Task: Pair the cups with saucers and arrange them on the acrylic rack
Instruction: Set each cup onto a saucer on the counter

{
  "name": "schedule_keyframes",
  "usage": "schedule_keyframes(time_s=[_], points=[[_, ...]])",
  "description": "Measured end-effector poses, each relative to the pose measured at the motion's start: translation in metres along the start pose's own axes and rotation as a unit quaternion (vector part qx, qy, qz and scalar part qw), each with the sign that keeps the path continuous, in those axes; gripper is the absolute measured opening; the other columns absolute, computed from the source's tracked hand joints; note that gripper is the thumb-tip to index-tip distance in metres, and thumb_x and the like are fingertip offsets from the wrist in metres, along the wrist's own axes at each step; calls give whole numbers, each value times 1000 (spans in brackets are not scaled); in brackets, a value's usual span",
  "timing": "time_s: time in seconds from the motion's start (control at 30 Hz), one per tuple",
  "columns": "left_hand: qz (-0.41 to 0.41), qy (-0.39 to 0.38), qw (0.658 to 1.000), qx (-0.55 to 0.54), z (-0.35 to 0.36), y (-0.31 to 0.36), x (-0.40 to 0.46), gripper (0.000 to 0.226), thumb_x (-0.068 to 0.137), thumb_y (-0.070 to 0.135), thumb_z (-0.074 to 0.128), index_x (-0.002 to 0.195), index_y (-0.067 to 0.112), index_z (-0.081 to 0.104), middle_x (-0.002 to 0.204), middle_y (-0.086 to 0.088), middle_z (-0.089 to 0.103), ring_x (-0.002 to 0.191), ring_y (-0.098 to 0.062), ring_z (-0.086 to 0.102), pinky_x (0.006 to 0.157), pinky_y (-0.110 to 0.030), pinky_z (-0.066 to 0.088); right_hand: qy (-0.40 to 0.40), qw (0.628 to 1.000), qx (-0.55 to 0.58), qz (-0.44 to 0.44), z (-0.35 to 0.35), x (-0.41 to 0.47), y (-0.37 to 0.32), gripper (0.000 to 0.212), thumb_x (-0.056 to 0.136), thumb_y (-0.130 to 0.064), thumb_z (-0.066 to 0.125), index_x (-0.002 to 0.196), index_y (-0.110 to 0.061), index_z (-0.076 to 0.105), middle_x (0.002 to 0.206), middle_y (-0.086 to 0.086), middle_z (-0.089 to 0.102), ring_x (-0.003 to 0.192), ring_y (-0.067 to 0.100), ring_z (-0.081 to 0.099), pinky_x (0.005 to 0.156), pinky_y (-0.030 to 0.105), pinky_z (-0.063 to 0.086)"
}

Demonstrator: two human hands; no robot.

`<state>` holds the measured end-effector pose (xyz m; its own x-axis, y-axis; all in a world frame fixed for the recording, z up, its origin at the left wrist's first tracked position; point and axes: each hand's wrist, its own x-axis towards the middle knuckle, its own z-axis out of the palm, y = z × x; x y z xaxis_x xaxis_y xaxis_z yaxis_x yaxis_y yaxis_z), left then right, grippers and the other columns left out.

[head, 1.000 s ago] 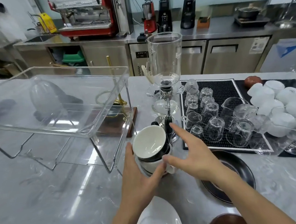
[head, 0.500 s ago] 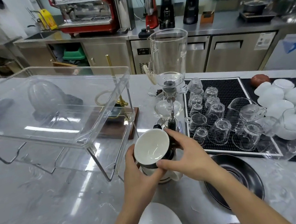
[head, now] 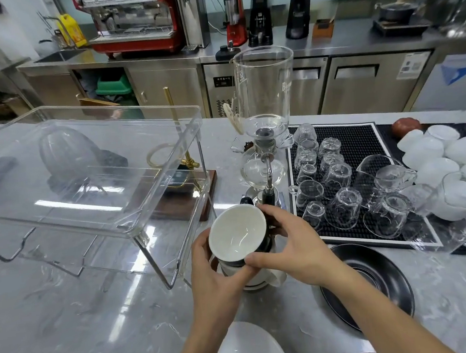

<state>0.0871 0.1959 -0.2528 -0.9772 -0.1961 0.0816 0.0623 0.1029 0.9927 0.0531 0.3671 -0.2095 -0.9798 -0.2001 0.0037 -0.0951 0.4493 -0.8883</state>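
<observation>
The clear acrylic rack (head: 89, 173) stood on the left part of the marble counter (head: 69, 320), its tray raised on thin metal legs and reaching back toward the far edge. Just right of the rack's near right corner, toward the middle of the counter, a stack of cups (head: 246, 263) stood upright, its long axis vertical. The top cup (head: 237, 234), white inside and dark outside, was tilted, its mouth facing up and toward the near edge. The left hand (head: 215, 272) curled around the left side of the stack, fingers closed on the lower cups. The right hand (head: 292, 244) closed on the top cup from the right, thumb pressed against its near rim and fingers wrapped over its far side. A white saucer (head: 248, 348) lay at the near edge, below the hands. A black saucer (head: 378, 279) lay flat just right of the stack, partly under the right forearm. Behind the stack stood a glass siphon brewer (head: 264, 116), and right of it a black mat (head: 362, 146) carried upturned glasses (head: 338, 191). White cups (head: 449, 161) crowded the right edge.
</observation>
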Motion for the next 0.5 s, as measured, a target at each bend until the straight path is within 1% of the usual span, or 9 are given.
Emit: schedule_keyframes(time_s=[0.07, 0.17, 0.27, 0.33, 0.4, 0.5], points=[[2, 0, 1000, -2, 0, 0, -1, 81, 53, 40, 93, 124, 42, 53, 120, 22, 63, 113, 0, 62, 88, -19, 50, 0, 1000, -3, 4, 0, -1, -1, 91, 61, -41, 91, 140, -34, 46, 127, -26, 54, 118, -7, 52, 97, 11, 37], [12, 1, 1000, 3, 0, 1, -3, 82, 54, 38, 92, 125, 42, 52, 121, 23, 63, 113, -1, 62, 91, -24, 49, 0, 1000, -3, 9, 1, -3, -3, 95, 61, -41, 91, 142, -31, 45, 133, -20, 55, 122, -4, 51, 106, 21, 39], [28, 3, 1000, 8, -2, 4, -2, 79, 57, 34, 92, 125, 39, 52, 122, 18, 64, 116, -6, 61, 95, -31, 49, 5, 1000, 5, 6, 1, -4, -4, 93, 61, -38, 92, 142, -29, 46, 134, -16, 56, 122, -1, 52, 110, 29, 41], [35, 0, 999, 11, -2, 6, -2, 79, 58, 35, 92, 126, 38, 52, 123, 17, 63, 118, -9, 61, 98, -35, 49, 9, 1000, 6, 2, 0, -5, -6, 93, 62, -37, 92, 142, -27, 46, 134, -12, 58, 123, 5, 54, 110, 35, 42], [42, -2, 999, 13, -2, 9, -3, 81, 58, 35, 92, 128, 36, 52, 124, 16, 63, 119, -10, 60, 99, -37, 49, 12, 1000, 7, -7, -1, -5, -8, 91, 61, -36, 92, 141, -27, 48, 132, -10, 60, 122, 7, 56, 108, 38, 44], [60, -5, 998, 17, -2, 16, -3, 81, 60, 32, 93, 129, 36, 52, 126, 14, 63, 119, -9, 60, 96, -34, 49, 23, 999, 14, -29, -4, -7, -12, 86, 61, -35, 92, 137, -31, 51, 128, -12, 62, 118, 6, 58, 105, 38, 46]])
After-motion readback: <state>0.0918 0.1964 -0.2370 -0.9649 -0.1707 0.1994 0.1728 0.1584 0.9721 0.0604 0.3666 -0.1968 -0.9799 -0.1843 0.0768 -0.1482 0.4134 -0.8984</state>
